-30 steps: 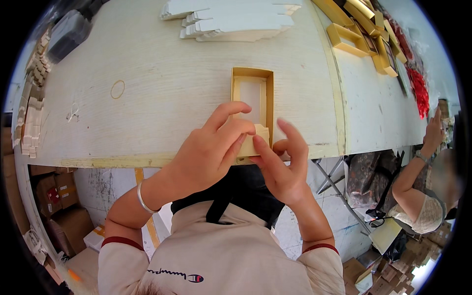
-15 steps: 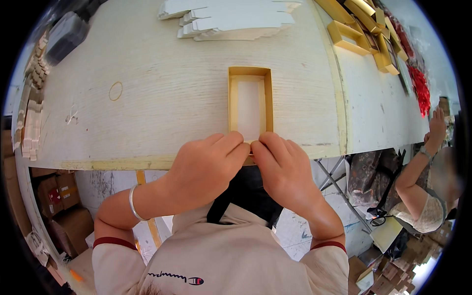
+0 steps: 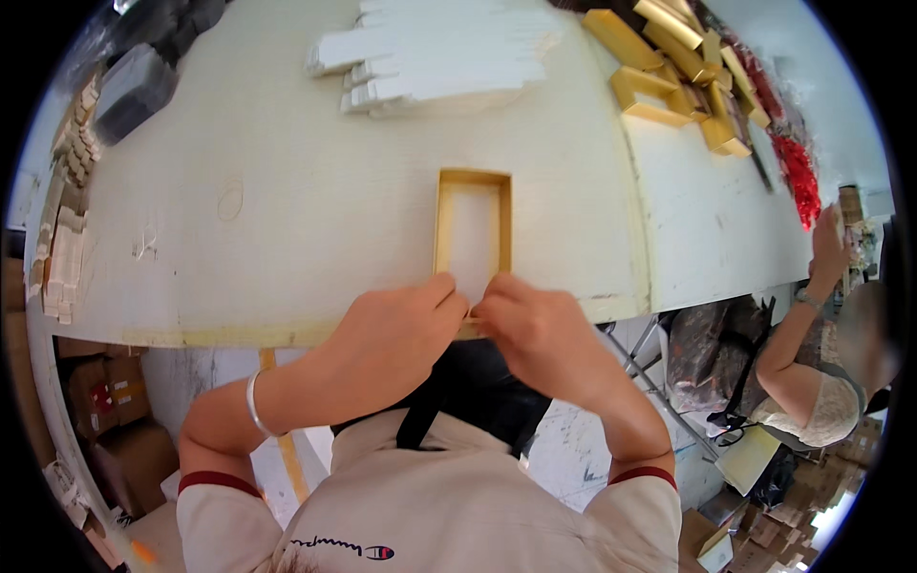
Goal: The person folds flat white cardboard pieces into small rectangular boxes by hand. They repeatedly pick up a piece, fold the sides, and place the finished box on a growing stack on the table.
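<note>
Both left hand (image 3: 406, 329) and right hand (image 3: 543, 329) have fingers pinched on the near end of the gold box (image 3: 505, 224), by the near edge of the worktop (image 3: 315, 210); open room separates it from far white cartons (image 3: 420, 67).

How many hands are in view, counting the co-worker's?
3: left hand and right hand at the near end of the gold box, co-worker's hand far right; another may be hidden.

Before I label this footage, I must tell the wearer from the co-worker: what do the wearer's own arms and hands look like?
Neither the left hand nor the right hand wears a glove. A plain silvery bangle circles the left arm; the right arm shows none. Short beige sleeves end in dark red trim.
</note>
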Available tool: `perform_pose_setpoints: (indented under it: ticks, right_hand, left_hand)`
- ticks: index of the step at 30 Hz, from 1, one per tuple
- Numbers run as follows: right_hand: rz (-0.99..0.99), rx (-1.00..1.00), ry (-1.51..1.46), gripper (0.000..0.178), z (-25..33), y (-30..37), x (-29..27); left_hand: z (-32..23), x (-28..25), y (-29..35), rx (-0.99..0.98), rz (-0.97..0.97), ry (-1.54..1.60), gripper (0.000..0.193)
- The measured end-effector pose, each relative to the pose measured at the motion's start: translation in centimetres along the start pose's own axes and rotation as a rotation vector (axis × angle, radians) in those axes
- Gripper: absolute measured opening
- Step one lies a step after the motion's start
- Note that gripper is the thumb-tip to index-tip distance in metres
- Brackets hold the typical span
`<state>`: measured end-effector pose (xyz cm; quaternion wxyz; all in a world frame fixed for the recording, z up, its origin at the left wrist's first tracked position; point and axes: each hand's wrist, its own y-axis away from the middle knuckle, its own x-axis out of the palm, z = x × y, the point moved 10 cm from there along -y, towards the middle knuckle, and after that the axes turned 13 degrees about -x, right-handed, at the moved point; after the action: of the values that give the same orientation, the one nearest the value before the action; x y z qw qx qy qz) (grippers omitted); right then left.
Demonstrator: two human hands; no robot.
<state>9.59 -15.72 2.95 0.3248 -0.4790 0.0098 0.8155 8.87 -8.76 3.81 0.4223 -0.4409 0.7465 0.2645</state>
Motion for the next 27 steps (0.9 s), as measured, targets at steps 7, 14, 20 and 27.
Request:
perform_pose_setpoints:
  ticks: [7, 14, 20, 27]
  right_hand:
    - [-0.133, -0.172, 0.678, 0.034, -1.0, 2.4, -10.7]
    - [-0.156, 0.046, 0.971, 0.070, -9.6, -5.8, -25.0]
    - [0.121, -0.025, 0.452, 0.070, -13.4, -12.3, -8.0]
    - [0.193, 0.180, 0.073, 0.037, -15.7, -13.2, -9.0]
  left_hand:
    - [2.4, -7.2, 4.9, 0.065, -0.560, 0.312, 0.028]
    - [3.7, -5.3, 5.2, 0.030, -0.557, 0.336, 0.022]
    - [2.4, -4.6, 4.9, 0.095, -0.514, 0.340, 0.019]
    - [3.1, -4.7, 5.9, 0.105, -0.517, 0.343, 0.017]
